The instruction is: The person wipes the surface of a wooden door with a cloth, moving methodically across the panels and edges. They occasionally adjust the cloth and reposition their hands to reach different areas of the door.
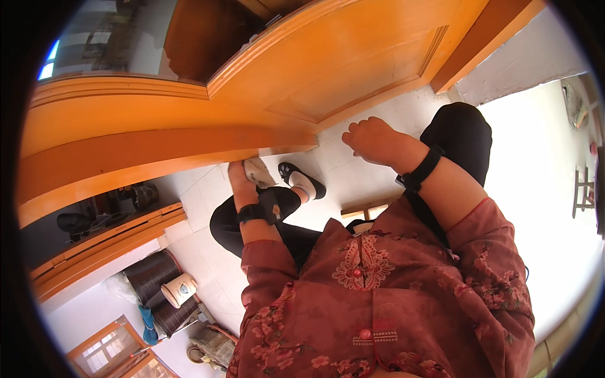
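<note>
Orange wooden cabinet (pixel 252 113): fills the upper part of the head view, with a glass pane at its left and a recessed panel at its right.
Left hand (pixel 237 173): at the cabinet's lower edge, touching the cloth; the fingers are mostly hidden, so I cannot tell whether they grip it.
Cloth (pixel 258 172): greyish-beige and crumpled, against the left hand at the cabinet's lower edge.
Right hand (pixel 372 142): in front of the cabinet's recessed panel, apart from it, fingers curled into a loose fist.
Black wristbands (pixel 421 173): one on each forearm, below the cabinet in view.
Black shoe (pixel 318 183): on the pale tiled floor (pixel 208 252), near the cabinet's lower edge.
Red floral shirt (pixel 328 315): on the person's body, facing the cabinet.
Open compartment (pixel 44 242): below the cabinet's left end in view, holding dark objects (pixel 145 196).
Cream container (pixel 179 290): farther below the cabinet's left end, past that compartment.
</note>
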Tool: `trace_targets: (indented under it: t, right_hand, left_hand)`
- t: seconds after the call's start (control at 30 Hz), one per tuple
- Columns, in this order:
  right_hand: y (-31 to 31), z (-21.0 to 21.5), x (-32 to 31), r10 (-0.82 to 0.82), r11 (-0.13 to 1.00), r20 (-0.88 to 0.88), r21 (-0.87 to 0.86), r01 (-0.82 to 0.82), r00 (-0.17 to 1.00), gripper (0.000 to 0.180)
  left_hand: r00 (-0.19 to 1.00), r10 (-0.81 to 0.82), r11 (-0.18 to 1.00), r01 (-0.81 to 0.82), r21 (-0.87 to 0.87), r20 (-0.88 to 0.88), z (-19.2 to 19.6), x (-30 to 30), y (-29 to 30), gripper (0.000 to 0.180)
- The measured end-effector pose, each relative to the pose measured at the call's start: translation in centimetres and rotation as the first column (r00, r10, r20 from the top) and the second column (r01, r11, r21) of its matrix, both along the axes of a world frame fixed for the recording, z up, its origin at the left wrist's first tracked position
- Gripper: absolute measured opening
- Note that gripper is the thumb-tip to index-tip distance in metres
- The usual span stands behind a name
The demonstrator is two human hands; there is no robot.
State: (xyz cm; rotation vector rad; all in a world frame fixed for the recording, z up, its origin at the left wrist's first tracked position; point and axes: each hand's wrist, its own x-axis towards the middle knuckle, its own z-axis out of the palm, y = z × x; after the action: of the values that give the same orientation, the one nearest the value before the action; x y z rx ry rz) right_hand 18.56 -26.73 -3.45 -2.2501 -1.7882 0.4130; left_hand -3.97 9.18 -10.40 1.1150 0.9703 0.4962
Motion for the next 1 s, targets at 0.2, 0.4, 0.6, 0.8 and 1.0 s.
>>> trace_targets:
  t: [0.2, 0.4, 0.6, 0.8, 1.0]
  right_hand:
    - [0.2, -0.2, 0.5, 0.001, 1.0, -0.001, -0.016, -0.001, 1.0, 0.019]
    - [0.2, -0.3, 0.9, 0.012, 0.995, -0.012, -0.102, -0.013, 1.0, 0.028]
    - [-0.3, -1.1, 1.0, -0.017, 0.994, -0.051, -0.108, 0.011, 0.999, 0.03]
    - [-0.6, -1.9, 0.8, -0.035, 0.999, -0.004, -0.009, 0.035, 0.999, 0.023]
    - [-1.2, -1.6, 0.9, -0.106, 0.994, -0.049, -0.014, 0.105, 0.993, 0.012]
  left_hand:
    - [0.998, 0.017, 0.981, -0.027, -0.193, -0.053, -7.2, -0.6, -0.4, 0.036]
    - [0.819, -0.184, 0.589, 0.535, 0.606, -0.544, -5.0, -1.2, -4.2, 0.023]
    - [0.991, 0.067, 0.988, -0.05, 0.148, -0.113, 6.7, 0.0, -3.0, 0.028]
    - [0.996, -0.017, 0.796, -0.037, 0.604, 0.084, 26.9, 0.0, -8.6, 0.045]
    - [0.944, 0.144, 0.327, -0.329, 0.886, 0.297, 38.7, 2.3, -11.4, 0.067]
